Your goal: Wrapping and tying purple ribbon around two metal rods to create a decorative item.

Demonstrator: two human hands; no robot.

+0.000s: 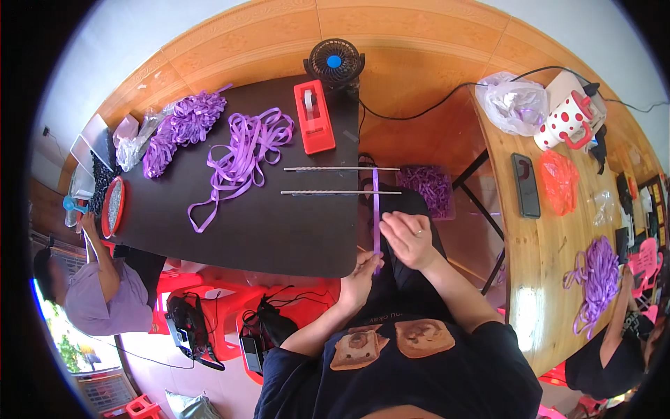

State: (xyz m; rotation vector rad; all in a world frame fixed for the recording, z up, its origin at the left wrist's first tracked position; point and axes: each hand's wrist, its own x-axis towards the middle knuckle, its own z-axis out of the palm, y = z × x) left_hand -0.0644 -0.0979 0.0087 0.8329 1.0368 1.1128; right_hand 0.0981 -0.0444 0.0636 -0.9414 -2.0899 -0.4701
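Observation:
A narrow purple ribbon [377, 216] runs toward me from two thin metal rods, the far rod [335, 169] and the near rod [328, 193]. Both rods lie on the dark table and stick out past its right edge. Beside the table corner, my left hand [358, 281] pinches the ribbon near its lower end. My right hand [410, 241] is just right of the ribbon, its fingers stretched out and nothing visible in them. Whether its fingertips touch the ribbon I cannot tell.
Loose purple ribbon [241, 150] and a red tape dispenser [314, 117] lie on the dark table [293, 237]. A small fan [335, 61] stands behind. Below the rods is a bin of purple pieces [427, 187]. A wooden table [537, 279] is at right. People sit on both sides.

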